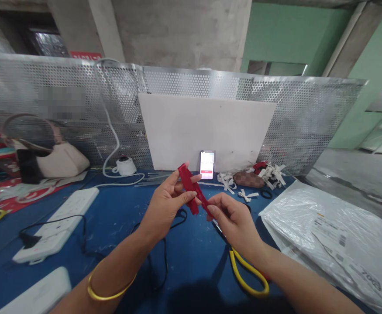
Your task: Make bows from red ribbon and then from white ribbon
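Observation:
A strip of red ribbon [187,182] stretches between my two hands above the blue table. My left hand [169,198] is closed on the folded part, with the thumb pressed against its front. The ribbon's other end slants down to the right, where my right hand [232,218] pinches it between thumb and fingers. Under my right hand and wrist lies a pair of scissors with yellow handles [248,274]; part of the blades is hidden by the hand.
A lit phone [207,165] leans against a white board [207,126]. White ribbon bows [272,174] and a checkered pouch [249,179] lie to its right. A plastic-wrapped package [335,231] covers the right side. Power strips [60,222], cables and a handbag [60,157] are on the left.

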A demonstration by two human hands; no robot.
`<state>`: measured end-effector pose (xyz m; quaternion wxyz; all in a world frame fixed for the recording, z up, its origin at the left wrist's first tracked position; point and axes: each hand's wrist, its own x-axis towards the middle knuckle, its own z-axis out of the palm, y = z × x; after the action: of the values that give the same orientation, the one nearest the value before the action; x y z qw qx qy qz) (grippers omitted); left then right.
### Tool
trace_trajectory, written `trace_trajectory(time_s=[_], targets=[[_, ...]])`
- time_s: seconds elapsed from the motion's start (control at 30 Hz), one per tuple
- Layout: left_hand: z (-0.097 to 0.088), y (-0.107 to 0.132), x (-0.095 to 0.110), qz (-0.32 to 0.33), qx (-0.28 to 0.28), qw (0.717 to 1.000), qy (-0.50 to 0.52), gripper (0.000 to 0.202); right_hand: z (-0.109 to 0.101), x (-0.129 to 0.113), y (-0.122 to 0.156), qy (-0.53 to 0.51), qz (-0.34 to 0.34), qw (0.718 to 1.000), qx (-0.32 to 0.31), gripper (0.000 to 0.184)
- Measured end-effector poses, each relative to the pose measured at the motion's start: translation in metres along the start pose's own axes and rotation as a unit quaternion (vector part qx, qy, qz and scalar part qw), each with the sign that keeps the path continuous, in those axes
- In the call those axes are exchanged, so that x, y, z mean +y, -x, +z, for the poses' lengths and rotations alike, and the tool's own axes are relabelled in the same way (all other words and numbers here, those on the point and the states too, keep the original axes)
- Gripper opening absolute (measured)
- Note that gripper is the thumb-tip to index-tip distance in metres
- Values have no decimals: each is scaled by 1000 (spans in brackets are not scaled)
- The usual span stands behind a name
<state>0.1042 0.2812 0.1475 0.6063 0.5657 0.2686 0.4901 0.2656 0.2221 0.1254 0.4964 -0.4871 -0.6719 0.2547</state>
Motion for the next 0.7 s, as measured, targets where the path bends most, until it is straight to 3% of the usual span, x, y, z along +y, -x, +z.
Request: trace_trajectory(time_s=[0.13, 0.23, 0.4, 0.7], targets=[[0, -1, 1, -20, -14, 999, -22, 78, -1, -5, 6, 26, -36, 999, -2, 11], [-1, -2, 0, -36, -28, 998, -46, 78, -2, -7, 11, 75, -76, 994, -3, 25], [-1, -2, -4, -34, -56, 991, -120, 76, -8, -13, 13, 117, -135, 983, -32, 12], [6, 3, -9, 15, -77, 963, -257, 58, -17, -27, 10, 45, -88, 979, -177, 15]])
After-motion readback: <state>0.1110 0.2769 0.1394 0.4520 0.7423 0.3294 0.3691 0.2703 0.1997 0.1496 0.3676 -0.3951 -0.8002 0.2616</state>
